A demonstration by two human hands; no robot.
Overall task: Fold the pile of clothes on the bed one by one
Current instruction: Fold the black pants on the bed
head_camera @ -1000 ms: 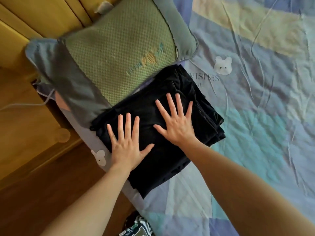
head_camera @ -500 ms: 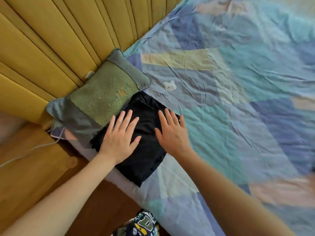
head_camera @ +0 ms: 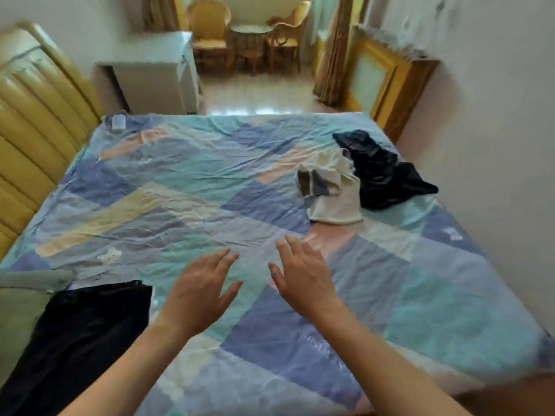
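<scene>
A folded black garment (head_camera: pixel 75 337) lies at the bed's near left corner. Across the bed, toward the far right edge, a crumpled white garment (head_camera: pixel 332 187) lies against a crumpled dark navy garment (head_camera: pixel 381 172). My left hand (head_camera: pixel 199 291) hovers over the patchwork bedsheet (head_camera: pixel 180 205) with its fingers spread and nothing in it. My right hand (head_camera: pixel 303 273) hovers beside it, also spread and holding nothing. Both hands are to the right of the folded garment and well short of the two crumpled ones.
A green pillow (head_camera: pixel 18 298) sits at the left edge beside the folded garment. A yellow padded headboard (head_camera: pixel 33 121) runs along the left. Beyond the bed stand a white cabinet (head_camera: pixel 153 73), chairs with a small table (head_camera: pixel 249 40), and a framed panel (head_camera: pixel 378 79).
Both hands have lifted off the folded black garment and moved right over the bare sheet. The view has swung up to take in the whole bed and the unfolded clothes.
</scene>
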